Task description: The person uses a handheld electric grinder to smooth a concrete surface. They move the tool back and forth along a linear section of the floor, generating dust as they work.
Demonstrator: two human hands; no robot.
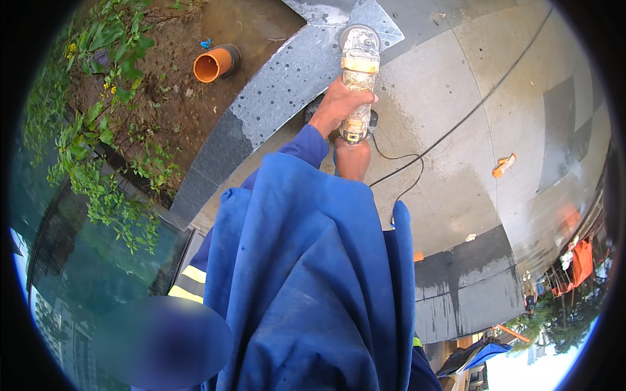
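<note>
A dust-caked angle grinder (360, 62) points away from me, its round disc head over a grey stone slab (280, 85) dotted with dark spots. My left hand (339, 104) is closed around the middle of the grinder's body. At the tool's rear end is my right hand (352, 160), gripping from below; its fingers are mostly hidden by the grinder. A black cable (450, 133) runs from near the tool's rear across the paving to the upper right. Blue cloth (306, 260) hangs in front of me and covers much of the lower view.
Left of the slab edge lies a soil bed (176, 98) with an upright orange pipe (215, 64) and leafy plants (124, 176). An orange-and-white glove (504, 165) lies on the paving (443, 85) to the right. Dark glass (111, 254) stands at lower left.
</note>
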